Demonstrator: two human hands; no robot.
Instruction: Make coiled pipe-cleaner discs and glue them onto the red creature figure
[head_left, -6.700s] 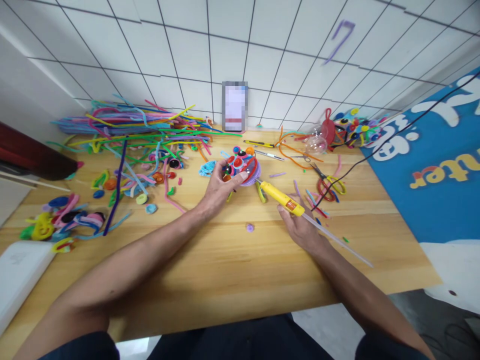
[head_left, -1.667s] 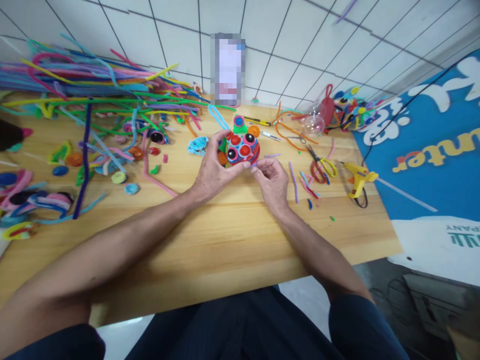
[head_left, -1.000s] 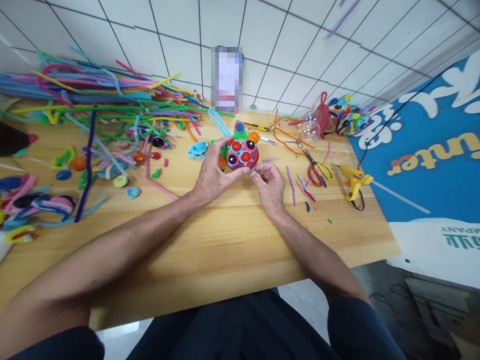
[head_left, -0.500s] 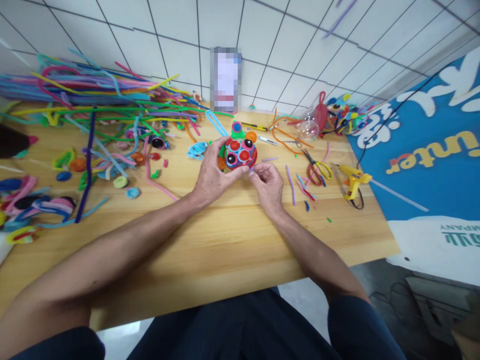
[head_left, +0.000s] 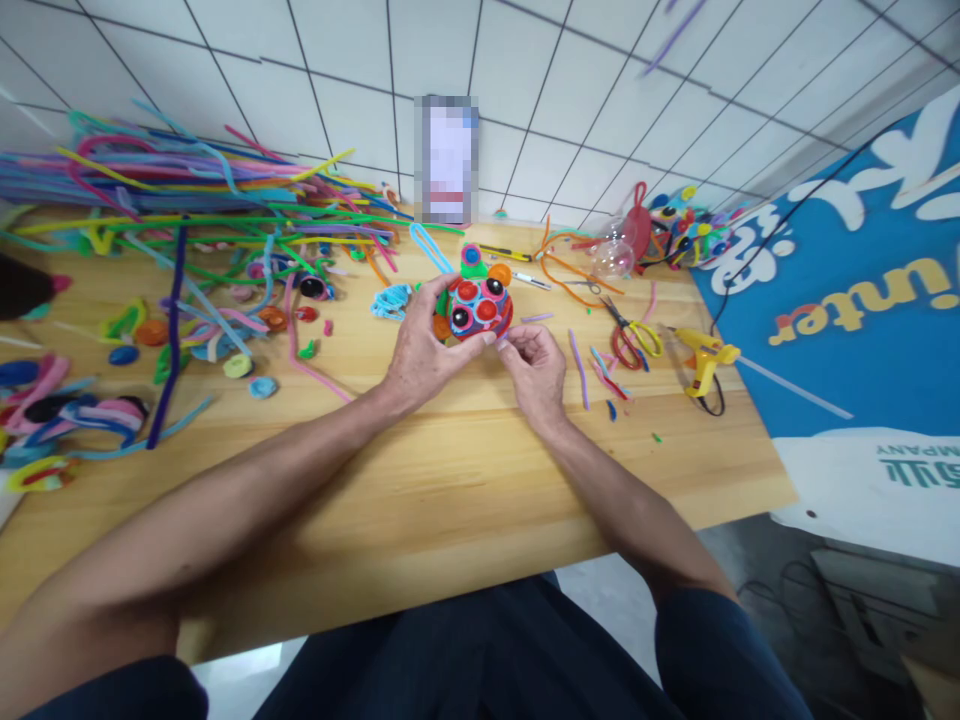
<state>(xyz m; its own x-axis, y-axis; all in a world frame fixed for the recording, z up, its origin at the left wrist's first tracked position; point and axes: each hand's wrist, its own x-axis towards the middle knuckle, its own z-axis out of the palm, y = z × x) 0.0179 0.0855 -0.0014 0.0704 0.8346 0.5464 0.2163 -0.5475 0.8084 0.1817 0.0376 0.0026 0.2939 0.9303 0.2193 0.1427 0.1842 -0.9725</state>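
A round multicoloured craft piece (head_left: 480, 306) made of coiled fuzzy stems, with black eye-like discs, red discs and a green and an orange knob on top, is held above the wooden table. My left hand (head_left: 429, 345) wraps round its left side, thumb along the lower edge. My right hand (head_left: 535, 370) is closed in a pinch at the lower right edge of the piece, thumb and forefinger together beside the left thumb. A small purple bit shows at those fingertips; the rest is hidden by the fingers.
Many coloured fuzzy stems (head_left: 180, 180) lie heaped at the back left. Scissors (head_left: 628, 335) and a yellow glue gun (head_left: 705, 360) rest on the right. A phone (head_left: 448, 160) stands against the tiled wall. Coiled pieces (head_left: 82, 415) lie at the left on the table (head_left: 420, 500).
The whole view has shifted very slightly. Both hands keep nearly the same hold on the craft piece.
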